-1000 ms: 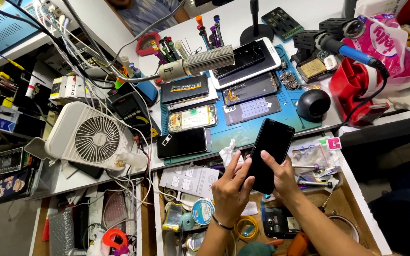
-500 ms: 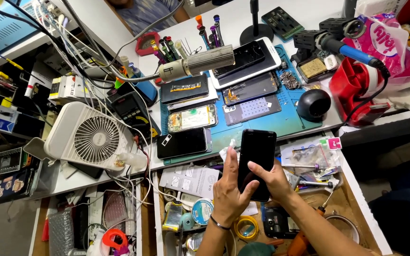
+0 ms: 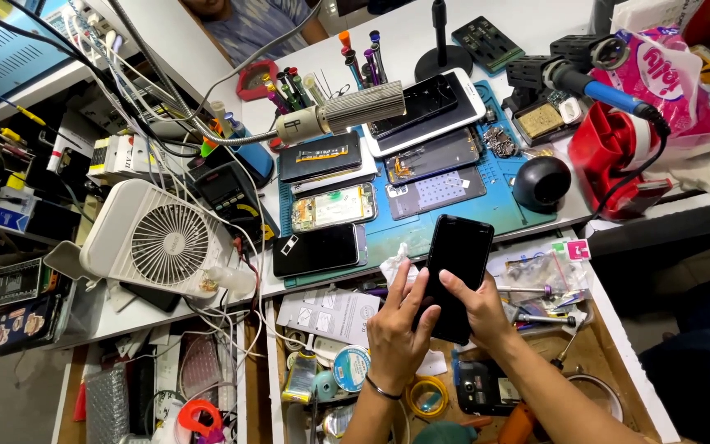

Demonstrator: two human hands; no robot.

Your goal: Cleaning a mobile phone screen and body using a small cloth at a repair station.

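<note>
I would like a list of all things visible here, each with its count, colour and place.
black smartphone with dark screen: 1, black, held over the open drawer
white crumpled tissue: 1, white, beside the left hand's fingers
blue work mat: 1, blue, on the bench
phones and phone parts on the mat: several, black, white and silver
white desk fan: 1, white, left of the mat
black dome-shaped object: 1, black, right edge of the mat
red stand: 1, red, right side of the bench
open wooden drawer: 1, brown, holding tape rolls and tools
left hand: 1, touching the phone
right hand: 1, gripping the phone
</note>
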